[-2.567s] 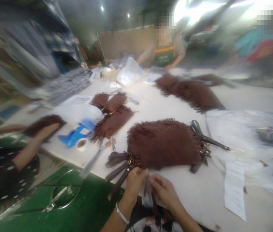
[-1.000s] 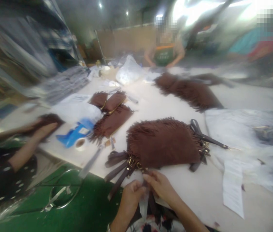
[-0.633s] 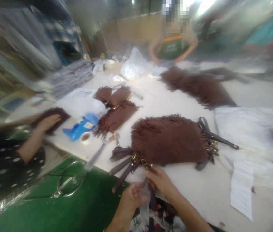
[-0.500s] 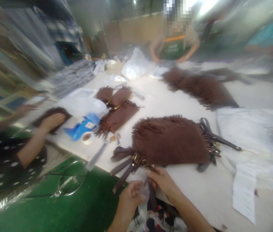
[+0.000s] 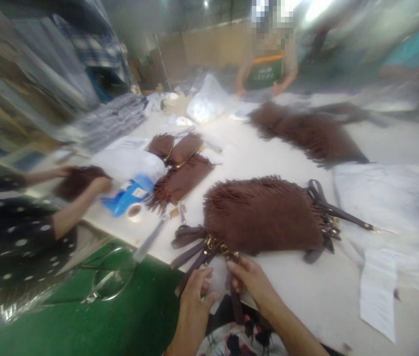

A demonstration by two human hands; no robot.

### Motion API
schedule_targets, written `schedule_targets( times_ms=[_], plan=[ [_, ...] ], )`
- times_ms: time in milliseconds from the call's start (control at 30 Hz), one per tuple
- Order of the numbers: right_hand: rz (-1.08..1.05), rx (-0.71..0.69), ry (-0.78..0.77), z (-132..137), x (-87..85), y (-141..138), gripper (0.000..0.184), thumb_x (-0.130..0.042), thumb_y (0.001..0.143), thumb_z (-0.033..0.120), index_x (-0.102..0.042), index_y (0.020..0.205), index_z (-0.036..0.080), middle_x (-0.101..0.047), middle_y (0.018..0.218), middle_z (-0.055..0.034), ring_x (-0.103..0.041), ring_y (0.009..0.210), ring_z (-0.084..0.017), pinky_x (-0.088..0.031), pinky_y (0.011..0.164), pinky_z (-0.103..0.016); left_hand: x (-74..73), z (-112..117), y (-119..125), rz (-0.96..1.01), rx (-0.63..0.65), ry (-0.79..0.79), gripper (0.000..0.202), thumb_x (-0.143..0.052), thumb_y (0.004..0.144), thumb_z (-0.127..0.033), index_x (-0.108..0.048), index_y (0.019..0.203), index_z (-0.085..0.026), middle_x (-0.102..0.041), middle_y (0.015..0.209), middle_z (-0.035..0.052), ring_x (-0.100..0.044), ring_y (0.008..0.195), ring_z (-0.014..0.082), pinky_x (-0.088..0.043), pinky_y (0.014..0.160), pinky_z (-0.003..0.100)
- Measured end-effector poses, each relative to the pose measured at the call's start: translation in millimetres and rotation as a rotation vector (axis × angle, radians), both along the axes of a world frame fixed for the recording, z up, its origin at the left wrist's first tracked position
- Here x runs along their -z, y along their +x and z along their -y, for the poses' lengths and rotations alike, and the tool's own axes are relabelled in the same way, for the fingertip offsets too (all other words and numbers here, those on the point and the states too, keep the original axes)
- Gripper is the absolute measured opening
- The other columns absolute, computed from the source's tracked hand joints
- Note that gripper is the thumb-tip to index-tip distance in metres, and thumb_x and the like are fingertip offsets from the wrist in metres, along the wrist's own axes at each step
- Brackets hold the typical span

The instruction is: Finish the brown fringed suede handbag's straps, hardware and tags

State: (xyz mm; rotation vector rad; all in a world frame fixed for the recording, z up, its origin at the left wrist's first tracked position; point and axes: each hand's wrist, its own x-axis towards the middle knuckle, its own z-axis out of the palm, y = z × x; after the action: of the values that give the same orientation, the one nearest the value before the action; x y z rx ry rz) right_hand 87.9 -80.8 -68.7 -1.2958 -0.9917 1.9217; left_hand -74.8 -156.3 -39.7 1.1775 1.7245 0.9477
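Observation:
My right hand [image 5: 252, 282] pinches a dark brown strap [image 5: 236, 304] close to its gold-coloured clasp [image 5: 226, 249], and the strap's tail hangs over the table edge. Beside it, my left hand [image 5: 196, 296] has its fingers curled at a piece of whitish translucent wrapping film [image 5: 219, 283], which lies between the two hands. A stack of brown fringed bags [image 5: 272, 217] rests on the table just beyond. More dark straps [image 5: 190, 254] with gold clasps stick out at its left end, and another bundle of straps [image 5: 337, 212] at its right.
Smaller fringed pouches [image 5: 190, 175], a blue packet [image 5: 129, 195] and a tape roll [image 5: 134, 212] lie left. Further bags [image 5: 316, 133], white sheeting [image 5: 387, 207] and a paper slip [image 5: 378, 296] are right. A co-worker in dotted clothing [image 5: 20, 242] handles a brown piece; another person stands opposite.
My left hand has risen slightly towards the table, and the film no longer hangs down below it. My right hand keeps the strap. The left co-worker now has both hands at the brown piece.

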Motion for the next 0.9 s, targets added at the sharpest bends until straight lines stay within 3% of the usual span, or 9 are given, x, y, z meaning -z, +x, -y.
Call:
schedule_targets(
  times_ms=[100, 233, 367, 433, 567, 633, 733, 900],
  plan=[
    [-0.005, -0.086, -0.01, 0.3, -1.6, 5.2, 0.041, -0.074, 0.069, 0.052, -0.059, 0.085, 0.017, -0.05, 0.051, 0.008, -0.039, 0.037, -0.005, -0.03, 0.038, -0.018, 1.0, -2.5, -2.2, -0.057, -0.023, 0.018, 0.046, -0.063, 0.07, -0.015, -0.064, 0.114, -0.025, -0.061, 0.11, 0.0048, -0.057, 0.082, 0.0195, -0.047, 0.083, 0.033],
    [-0.055, -0.189, -0.091, -0.1, -5.5, 7.9, 0.041, -0.079, 0.064, 0.041, -0.063, 0.092, 0.017, -0.054, 0.06, 0.0061, -0.041, 0.043, -0.005, -0.029, 0.04, -0.018, 0.6, -15.8, 1.7, -0.075, -0.05, 0.098, 0.046, -0.062, 0.073, -0.017, -0.062, 0.118, -0.026, -0.06, 0.115, 0.0054, -0.059, 0.084, 0.0202, -0.048, 0.082, 0.034],
    [-0.079, -0.2, -0.029, -2.1, -10.6, 6.3, 0.04, -0.078, 0.065, 0.041, -0.066, 0.093, 0.015, -0.057, 0.063, 0.0039, -0.039, 0.044, -0.005, -0.031, 0.041, -0.019, -2.9, -35.2, 13.3, -0.042, -0.058, 0.162, 0.042, -0.065, 0.074, -0.021, -0.064, 0.116, -0.023, -0.061, 0.114, 0.008, -0.059, 0.091, 0.0237, -0.048, 0.084, 0.035],
    [-0.066, -0.179, 0.005, -2.6, -10.8, 6.7, 0.036, -0.075, 0.069, 0.044, -0.067, 0.087, 0.014, -0.056, 0.062, 0.0034, -0.037, 0.043, -0.005, -0.03, 0.041, -0.02, -1.7, -40.6, 16.5, 0.053, -0.069, 0.14, 0.042, -0.067, 0.075, -0.026, -0.064, 0.116, -0.022, -0.063, 0.113, 0.0091, -0.059, 0.096, 0.0254, -0.048, 0.087, 0.036],
    [-0.063, -0.148, 0.011, -1.5, -6.4, 8.9, 0.031, -0.073, 0.071, 0.044, -0.064, 0.076, 0.015, -0.055, 0.059, 0.0039, -0.037, 0.044, -0.005, -0.029, 0.043, -0.02, 9.4, -38.5, 13.3, 0.472, -0.058, -0.031, 0.053, -0.075, 0.07, -0.041, -0.063, 0.116, -0.018, -0.067, 0.11, 0.0121, -0.063, 0.096, 0.0266, -0.049, 0.085, 0.035],
    [-0.064, -0.155, 0.002, -0.9, -4.8, 9.2, 0.033, -0.073, 0.07, 0.046, -0.063, 0.076, 0.015, -0.056, 0.06, 0.0038, -0.038, 0.044, -0.005, -0.028, 0.043, -0.02, 15.1, -33.9, 9.6, 0.591, -0.04, -0.139, 0.055, -0.076, 0.067, -0.049, -0.067, 0.109, -0.015, -0.07, 0.102, 0.0129, -0.065, 0.087, 0.0254, -0.05, 0.077, 0.033],
    [-0.07, -0.168, -0.001, -1.2, -4.2, 9.1, 0.035, -0.073, 0.07, 0.048, -0.063, 0.077, 0.015, -0.057, 0.061, 0.0038, -0.039, 0.045, -0.006, -0.028, 0.044, -0.02, 19.0, -28.8, 4.4, 0.601, -0.008, -0.274, 0.052, -0.074, 0.067, -0.056, -0.072, 0.093, -0.011, -0.071, 0.081, 0.0099, -0.062, 0.068, 0.0197, -0.045, 0.063, 0.027],
    [-0.073, -0.177, 0.007, -1.4, -1.6, 11.0, 0.036, -0.075, 0.068, 0.048, -0.06, 0.075, 0.016, -0.049, 0.054, 0.0069, -0.037, 0.043, -0.005, -0.029, 0.044, -0.02, 16.6, -28.7, -1.9, 0.375, 0.057, -0.195, 0.036, -0.073, 0.068, -0.046, -0.066, 0.063, -0.012, -0.057, 0.057, -0.0009, -0.046, 0.054, 0.0116, -0.032, 0.054, 0.023]
  ],
)
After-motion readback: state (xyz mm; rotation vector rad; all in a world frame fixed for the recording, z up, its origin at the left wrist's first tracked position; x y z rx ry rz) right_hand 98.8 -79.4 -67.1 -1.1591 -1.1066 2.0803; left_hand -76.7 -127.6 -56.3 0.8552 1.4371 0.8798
